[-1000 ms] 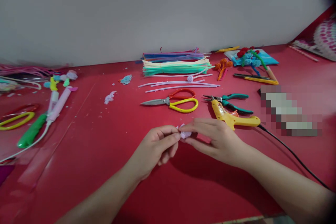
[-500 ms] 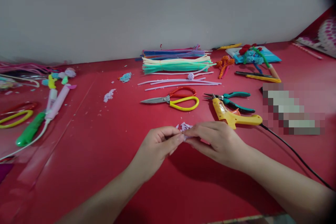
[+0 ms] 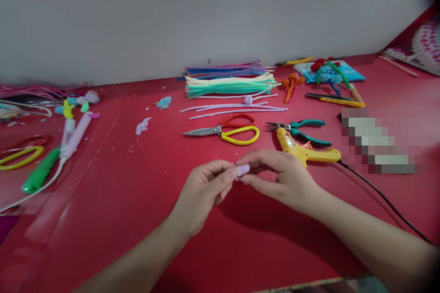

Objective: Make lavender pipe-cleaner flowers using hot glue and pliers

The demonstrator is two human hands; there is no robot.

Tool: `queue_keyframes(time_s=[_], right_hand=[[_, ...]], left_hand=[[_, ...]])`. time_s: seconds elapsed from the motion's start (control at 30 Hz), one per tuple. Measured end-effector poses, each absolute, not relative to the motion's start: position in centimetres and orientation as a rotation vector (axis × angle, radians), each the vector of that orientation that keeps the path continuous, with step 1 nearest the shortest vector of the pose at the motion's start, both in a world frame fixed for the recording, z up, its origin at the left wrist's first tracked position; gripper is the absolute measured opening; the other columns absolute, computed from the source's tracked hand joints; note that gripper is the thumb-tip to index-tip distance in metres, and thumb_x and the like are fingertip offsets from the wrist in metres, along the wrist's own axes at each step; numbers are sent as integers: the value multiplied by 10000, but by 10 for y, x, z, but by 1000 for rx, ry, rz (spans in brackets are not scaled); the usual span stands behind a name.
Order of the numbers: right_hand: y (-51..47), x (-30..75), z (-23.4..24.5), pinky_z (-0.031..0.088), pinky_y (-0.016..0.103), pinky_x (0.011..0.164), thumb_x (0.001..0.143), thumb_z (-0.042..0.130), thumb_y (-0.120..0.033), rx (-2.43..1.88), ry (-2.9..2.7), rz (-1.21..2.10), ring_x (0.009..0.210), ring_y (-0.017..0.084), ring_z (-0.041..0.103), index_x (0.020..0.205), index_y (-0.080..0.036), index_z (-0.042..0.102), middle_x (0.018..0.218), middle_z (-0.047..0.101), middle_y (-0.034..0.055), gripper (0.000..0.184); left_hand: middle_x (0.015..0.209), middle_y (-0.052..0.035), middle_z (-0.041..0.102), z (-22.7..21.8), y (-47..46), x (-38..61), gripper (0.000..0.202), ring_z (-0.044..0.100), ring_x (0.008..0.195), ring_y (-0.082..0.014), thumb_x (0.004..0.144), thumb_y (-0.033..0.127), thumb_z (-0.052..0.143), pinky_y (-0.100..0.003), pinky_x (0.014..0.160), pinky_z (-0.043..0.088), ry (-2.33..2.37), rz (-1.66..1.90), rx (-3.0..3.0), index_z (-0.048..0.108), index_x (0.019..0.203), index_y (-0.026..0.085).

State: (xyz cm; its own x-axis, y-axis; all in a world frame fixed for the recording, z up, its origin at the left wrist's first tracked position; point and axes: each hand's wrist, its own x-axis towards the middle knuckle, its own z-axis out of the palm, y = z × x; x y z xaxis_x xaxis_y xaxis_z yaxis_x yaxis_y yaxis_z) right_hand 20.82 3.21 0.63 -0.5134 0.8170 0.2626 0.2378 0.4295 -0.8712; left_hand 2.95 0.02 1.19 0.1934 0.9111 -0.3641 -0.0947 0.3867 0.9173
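Note:
Over the red table, the thumb and fingers of my left hand (image 3: 209,187) pinch the near end of a small fuzzy lilac chenille piece (image 3: 243,170). My right hand (image 3: 283,176) curves round its other side, with the index finger along the top and the thumb below. Part of the piece is hidden by the fingers. Beyond my hands lie scissors (image 3: 223,132) with one red and one yellow handle. A yellow glue gun (image 3: 309,153) and green-handled pliers (image 3: 299,130) are close to my right hand.
Lilac chenille stems (image 3: 237,111) and bundled stems (image 3: 230,85) lie at the back. Lilac fluff (image 3: 143,126) and blue fluff (image 3: 164,102) are left of the scissors. A white-corded pink tool (image 3: 77,135) lies far left. The glue gun's black cord (image 3: 381,199) runs right.
My right thumb and index finger have spread apart, so more of the lilac piece shows between them. Loose lilac bits seen behind my fingertips earlier are now out of sight.

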Motion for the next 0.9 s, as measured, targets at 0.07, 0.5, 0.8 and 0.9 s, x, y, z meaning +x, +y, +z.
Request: queue_keyframes(time_s=[0.07, 0.5, 0.8, 0.9], right_hand=[[33, 208, 6, 527, 212, 638, 836, 578, -193, -896, -1965, 1098, 675, 108, 651, 926, -183, 637, 811, 698, 15, 108], [34, 207, 1, 516, 199, 602, 881, 554, -262, -933, -1950, 1143, 627, 97, 652, 878, -178, 657, 752, 689, 10, 133], [34, 203, -5, 502, 216, 636, 880, 546, -251, -946, -2008, 1084, 665, 106, 640, 900, -180, 647, 787, 692, 12, 126], [38, 205, -1, 495, 230, 709, 895, 521, -243, -863, -2153, 903, 757, 120, 643, 934, -185, 647, 847, 700, 26, 144]], left_hand=[[455, 80, 385, 12, 0, 29, 190, 244, 405, -47, 819, 350, 622, -188, 386, 174, 1141, 862, 909, 642, 747, 176], [502, 59, 424, 12, -2, 30, 207, 344, 468, -80, 860, 320, 560, -202, 466, 295, 1275, 846, 1180, 709, 803, 188], [519, 66, 449, 12, -3, 32, 245, 324, 400, -55, 863, 369, 546, -174, 384, 258, 1313, 768, 1130, 571, 708, 181], [500, 87, 409, 12, 2, 29, 237, 234, 363, -33, 845, 386, 570, -158, 340, 189, 1248, 740, 1017, 571, 737, 176]])
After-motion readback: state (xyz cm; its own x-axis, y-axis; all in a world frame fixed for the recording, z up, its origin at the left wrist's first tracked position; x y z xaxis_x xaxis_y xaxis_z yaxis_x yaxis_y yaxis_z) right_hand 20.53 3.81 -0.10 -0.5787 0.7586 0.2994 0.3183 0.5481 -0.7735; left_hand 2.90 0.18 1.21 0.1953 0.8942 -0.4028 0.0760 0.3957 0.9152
